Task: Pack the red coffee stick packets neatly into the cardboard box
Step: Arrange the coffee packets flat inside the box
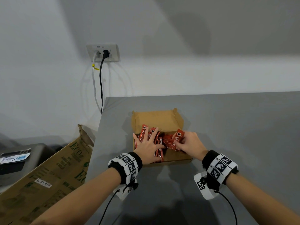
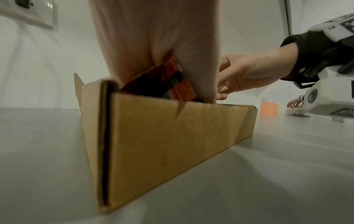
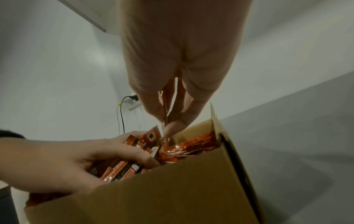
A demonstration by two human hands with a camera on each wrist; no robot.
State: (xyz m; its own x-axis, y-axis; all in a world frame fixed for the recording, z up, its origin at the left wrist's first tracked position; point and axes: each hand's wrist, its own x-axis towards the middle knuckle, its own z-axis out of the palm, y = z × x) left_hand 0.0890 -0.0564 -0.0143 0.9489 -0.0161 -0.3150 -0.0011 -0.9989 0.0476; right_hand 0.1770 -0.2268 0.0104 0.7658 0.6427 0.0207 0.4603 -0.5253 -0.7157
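Head view shows one open cardboard box (image 1: 159, 118) on your gray table (image 1: 235, 127), holding a heap of red coffee stick packets (image 1: 167, 141) too overlapped to count. Your left hand (image 1: 148, 146) lies flat in the box's left half, fingers spread and pressing packets down. In the box's right half your right hand (image 1: 190, 142) reaches in, fingers curled around a tilted packet (image 1: 177, 137).

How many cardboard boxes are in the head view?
2: the small open cardboard box on the grey table under both hands, and a large printed carton leaning left of the table.
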